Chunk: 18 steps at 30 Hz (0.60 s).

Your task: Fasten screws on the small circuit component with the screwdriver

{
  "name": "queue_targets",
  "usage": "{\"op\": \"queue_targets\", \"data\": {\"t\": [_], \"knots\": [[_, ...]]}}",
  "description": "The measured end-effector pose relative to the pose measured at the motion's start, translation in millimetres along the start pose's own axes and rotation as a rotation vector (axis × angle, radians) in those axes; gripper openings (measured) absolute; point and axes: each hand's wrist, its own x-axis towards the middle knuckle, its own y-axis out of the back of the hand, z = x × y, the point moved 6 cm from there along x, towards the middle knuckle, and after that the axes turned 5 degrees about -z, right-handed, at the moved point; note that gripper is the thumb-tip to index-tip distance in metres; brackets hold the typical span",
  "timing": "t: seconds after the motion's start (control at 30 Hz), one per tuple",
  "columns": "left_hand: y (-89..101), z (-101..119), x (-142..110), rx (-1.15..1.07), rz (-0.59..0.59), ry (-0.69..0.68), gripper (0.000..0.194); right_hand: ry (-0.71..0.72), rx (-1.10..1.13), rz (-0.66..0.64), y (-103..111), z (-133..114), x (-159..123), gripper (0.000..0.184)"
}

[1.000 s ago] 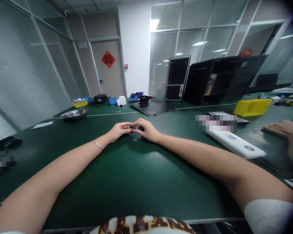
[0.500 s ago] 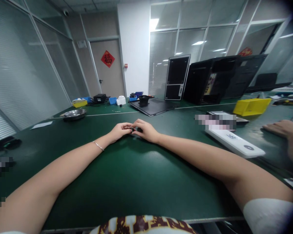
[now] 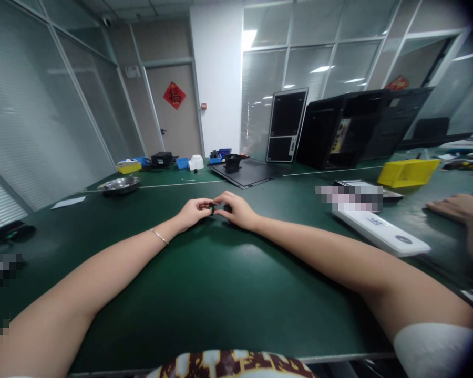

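Note:
Over the middle of the green table (image 3: 220, 294), my left hand (image 3: 194, 213) pinches a small black part (image 3: 212, 209) between thumb and fingers. The part is too small to name more closely. My right hand (image 3: 238, 211) curls in from the other side, its fingertips meeting the same part. The two hands nearly touch, with the wrists low over the tabletop. Fingers cover much of the part.
A metal bowl (image 3: 122, 184) sits left, and a black panel (image 3: 256, 176) carries a black cup-like piece (image 3: 232, 161). On the right are a long white device (image 3: 382, 233), a yellow bin (image 3: 408, 173) and another person's hand (image 3: 457, 207). Black computer cases (image 3: 319, 131) stand behind.
The black part has turned in my fingers and now shows more upright between the fingertips. My right fingers have shifted slightly; both arms stay in place.

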Motion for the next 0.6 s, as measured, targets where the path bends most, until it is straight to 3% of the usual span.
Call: {"op": "queue_targets", "data": {"t": [0.2,0.37,0.6], "knots": [[2.5,-3.8,1.3,-0.122,0.031,0.034,0.039,-0.109,-0.027,0.026,1.5,7.3,0.5,0.019],[5.1,-7.5,2.5,-0.202,0.051,0.051,0.03,-0.122,-0.025,0.022,0.6,7.1,0.5,0.017],[3.2,-5.9,1.7,-0.152,0.001,0.03,0.046,-0.172,-0.119,0.025,0.8,9.7,0.1,0.013]]}}
